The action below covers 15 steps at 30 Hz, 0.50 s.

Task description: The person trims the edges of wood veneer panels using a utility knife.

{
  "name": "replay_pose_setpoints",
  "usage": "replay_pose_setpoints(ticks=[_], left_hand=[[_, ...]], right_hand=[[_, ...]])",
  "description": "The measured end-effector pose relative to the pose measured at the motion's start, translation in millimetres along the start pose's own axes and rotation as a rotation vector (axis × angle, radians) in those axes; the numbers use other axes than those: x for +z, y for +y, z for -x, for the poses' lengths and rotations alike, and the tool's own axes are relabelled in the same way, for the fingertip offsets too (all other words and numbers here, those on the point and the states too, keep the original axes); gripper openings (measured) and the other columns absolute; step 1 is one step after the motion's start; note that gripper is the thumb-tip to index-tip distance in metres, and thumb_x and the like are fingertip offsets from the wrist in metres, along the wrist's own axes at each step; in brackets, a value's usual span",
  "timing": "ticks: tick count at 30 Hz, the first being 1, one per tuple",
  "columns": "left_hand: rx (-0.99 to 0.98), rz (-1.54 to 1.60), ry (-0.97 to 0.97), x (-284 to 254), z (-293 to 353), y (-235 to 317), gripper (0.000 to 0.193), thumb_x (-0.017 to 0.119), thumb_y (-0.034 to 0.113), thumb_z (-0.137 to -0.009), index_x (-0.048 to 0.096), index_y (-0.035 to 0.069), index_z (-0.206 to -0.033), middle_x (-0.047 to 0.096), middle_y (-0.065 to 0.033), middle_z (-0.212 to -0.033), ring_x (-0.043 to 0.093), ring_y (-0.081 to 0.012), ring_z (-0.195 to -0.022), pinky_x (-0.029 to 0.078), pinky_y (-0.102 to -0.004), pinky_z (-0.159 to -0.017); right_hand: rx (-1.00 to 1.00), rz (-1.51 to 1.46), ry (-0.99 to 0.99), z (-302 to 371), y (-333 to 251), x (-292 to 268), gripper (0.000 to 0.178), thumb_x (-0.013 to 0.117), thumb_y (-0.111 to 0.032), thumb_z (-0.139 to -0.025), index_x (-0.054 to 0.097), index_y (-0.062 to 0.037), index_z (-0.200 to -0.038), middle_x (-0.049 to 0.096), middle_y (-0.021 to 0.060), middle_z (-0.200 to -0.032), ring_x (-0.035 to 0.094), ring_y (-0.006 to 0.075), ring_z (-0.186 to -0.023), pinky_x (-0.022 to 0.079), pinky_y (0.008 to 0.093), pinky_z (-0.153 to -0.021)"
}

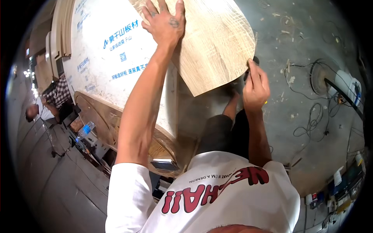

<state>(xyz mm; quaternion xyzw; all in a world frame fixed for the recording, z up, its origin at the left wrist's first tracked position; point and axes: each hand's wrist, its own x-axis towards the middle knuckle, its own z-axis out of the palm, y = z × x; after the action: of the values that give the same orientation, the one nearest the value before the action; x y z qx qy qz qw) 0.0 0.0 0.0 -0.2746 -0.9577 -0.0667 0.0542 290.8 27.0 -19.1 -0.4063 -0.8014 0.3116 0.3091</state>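
A light wood-grain board point(213, 42) with a rounded edge lies over the near right side of a white printed sheet point(101, 42). My left hand point(165, 25) rests on the board's left part, fingers spread and gripping nothing. At the board's curved right edge is my right hand point(256, 87), its fingers drawn together and the foremost fingertip touching the rim. A small yellow bit shows beside that wrist, and a dark shape lies behind the fingers. What the right hand holds, if anything, is hidden.
Stacked boards point(62, 29) stand at the far left. Brown curved panels point(97, 112) and a water bottle point(85, 130) are left of my arm. A seated person point(48, 103) is beyond. On the right floor are a round fan point(320, 79), loose cables point(312, 120) and wood scraps.
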Motion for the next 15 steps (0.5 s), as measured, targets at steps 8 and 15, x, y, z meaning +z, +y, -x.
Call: replay_pose_setpoints(ticks=[8, 15], left_hand=[[-0.02, 0.045, -0.059, -6.0, 11.8, 10.9, 0.073, 0.05, 0.051, -0.099, 0.037, 0.004, -0.153, 0.029, -0.0286, -0.159, 0.024, -0.0451, -0.148, 0.018, -0.0615, -0.118], [0.066, 0.206, -0.032, 6.1, 4.3, -25.3, 0.086, 0.043, 0.062, -0.098, 0.028, 0.002, -0.157, 0.017, -0.0311, -0.163, 0.011, -0.0475, -0.151, 0.007, -0.0701, -0.115]], right_hand=[[-0.158, -0.072, -0.149, 85.9, -50.5, 22.7, 0.039, 0.065, 0.0, -0.085, 0.071, -0.0123, -0.122, 0.065, 0.0065, -0.095, 0.062, 0.0246, -0.088, 0.045, 0.0379, -0.076], [-0.284, -0.304, -0.531, 143.8, -80.4, 12.7, 0.043, 0.059, 0.0, -0.081, 0.069, -0.0113, -0.121, 0.067, 0.009, -0.099, 0.064, 0.0275, -0.09, 0.051, 0.0406, -0.082]])
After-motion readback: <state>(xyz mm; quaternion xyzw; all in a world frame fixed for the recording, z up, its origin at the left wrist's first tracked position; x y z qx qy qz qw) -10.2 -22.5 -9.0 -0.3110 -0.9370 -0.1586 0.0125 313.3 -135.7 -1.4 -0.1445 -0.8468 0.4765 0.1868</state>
